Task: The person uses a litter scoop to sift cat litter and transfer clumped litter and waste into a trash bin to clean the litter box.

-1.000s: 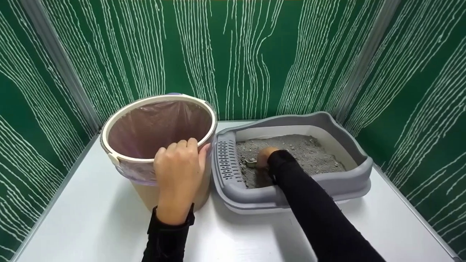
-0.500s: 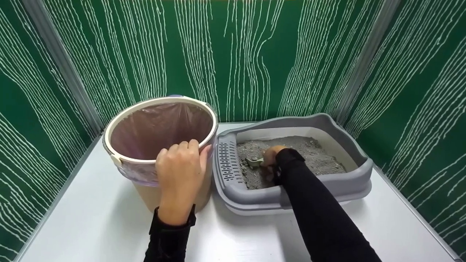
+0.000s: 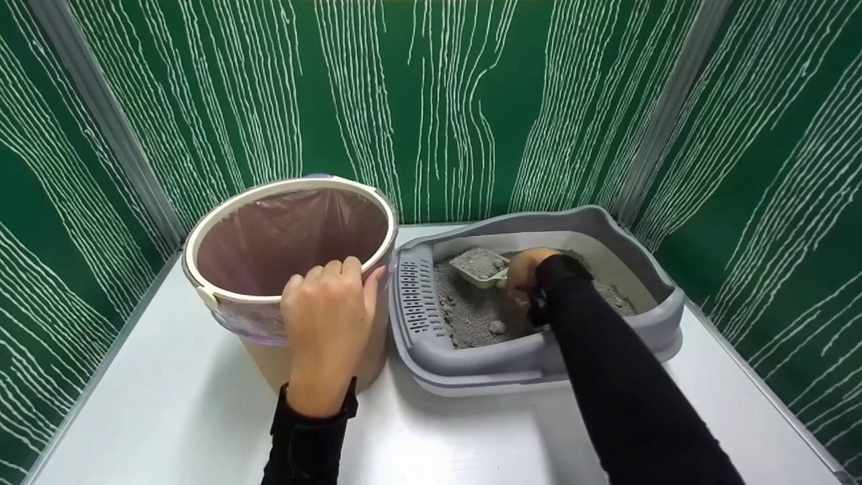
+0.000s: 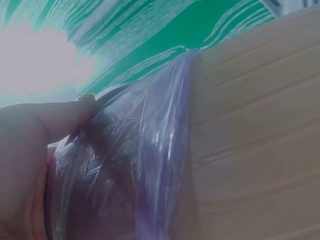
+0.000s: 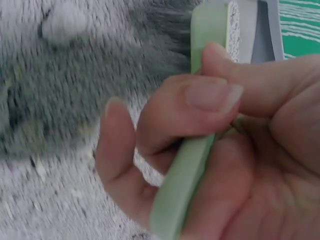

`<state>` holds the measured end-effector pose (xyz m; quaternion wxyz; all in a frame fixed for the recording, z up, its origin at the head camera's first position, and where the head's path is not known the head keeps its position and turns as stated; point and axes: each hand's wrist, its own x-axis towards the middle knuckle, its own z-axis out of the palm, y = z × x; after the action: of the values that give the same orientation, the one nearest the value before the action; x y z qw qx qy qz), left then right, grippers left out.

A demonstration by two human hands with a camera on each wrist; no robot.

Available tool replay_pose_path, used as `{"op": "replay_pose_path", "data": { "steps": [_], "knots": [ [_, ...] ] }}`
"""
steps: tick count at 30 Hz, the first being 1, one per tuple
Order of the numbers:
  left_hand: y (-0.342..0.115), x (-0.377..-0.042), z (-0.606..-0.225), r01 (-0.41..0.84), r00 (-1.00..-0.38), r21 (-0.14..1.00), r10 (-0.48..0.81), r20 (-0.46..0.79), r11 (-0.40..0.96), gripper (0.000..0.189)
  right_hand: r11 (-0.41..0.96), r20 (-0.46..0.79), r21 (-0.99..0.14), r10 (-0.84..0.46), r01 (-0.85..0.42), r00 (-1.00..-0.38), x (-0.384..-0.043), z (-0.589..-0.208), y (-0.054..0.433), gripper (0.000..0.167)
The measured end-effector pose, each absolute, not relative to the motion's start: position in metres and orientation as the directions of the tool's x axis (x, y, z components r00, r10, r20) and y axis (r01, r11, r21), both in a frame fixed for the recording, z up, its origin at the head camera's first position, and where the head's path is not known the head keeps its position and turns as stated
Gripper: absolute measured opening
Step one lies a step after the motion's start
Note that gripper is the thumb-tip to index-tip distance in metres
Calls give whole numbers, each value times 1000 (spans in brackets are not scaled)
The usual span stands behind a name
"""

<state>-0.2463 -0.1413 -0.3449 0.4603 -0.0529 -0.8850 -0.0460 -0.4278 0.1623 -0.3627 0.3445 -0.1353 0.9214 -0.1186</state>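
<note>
My right hand [image 3: 528,273] grips the handle of a light green litter scoop [image 3: 486,279], fingers curled round it in the right wrist view. The scoop's bowl carries a heap of grey cat litter [image 3: 475,261] and is held over the left part of the grey litter box [image 3: 465,367]. On the left, my left hand [image 3: 326,310] holds the near rim of a beige trash can [image 3: 262,357], fingers over the edge and thumb outside. A translucent purplish bag [image 4: 165,150] lines the can and folds down over its outside.
The can and the litter box stand side by side on a white table [image 3: 438,444]. A perforated ledge [image 3: 421,296] runs along the box's left side. Green walls [image 3: 458,101] with white lines enclose the back and sides. A litter clump [image 3: 497,327] lies in the box.
My right hand has moved away from me and slightly right, lifting the scoop out of the litter with a heap in it. The left hand keeps its hold on the rim.
</note>
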Motion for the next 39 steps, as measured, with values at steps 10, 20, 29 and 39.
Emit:
{"op": "replay_pose_path", "data": {
  "steps": [10, 20, 29, 39],
  "knots": [
    [-142, -247, -343, 126, -577, 20, 57, 815, 992, 43, 916, -517, -290, -394, -277, -760, -447, -379, 180, 49],
    [-145, -246, -345, 140, -567, 32, 54, 822, 990, 42, 904, -396, -343, -384, -254, -834, -438, -382, 178, 27],
    [-142, -246, -346, 149, -572, 28, 63, 818, 988, 41, 884, -409, -411, -396, -221, -822, -430, -385, 182, 31],
    [-144, -246, -346, 141, -568, 26, 59, 821, 990, 42, 864, -461, -493, -364, -108, -810, -429, -382, 180, 23]
  ]
}}
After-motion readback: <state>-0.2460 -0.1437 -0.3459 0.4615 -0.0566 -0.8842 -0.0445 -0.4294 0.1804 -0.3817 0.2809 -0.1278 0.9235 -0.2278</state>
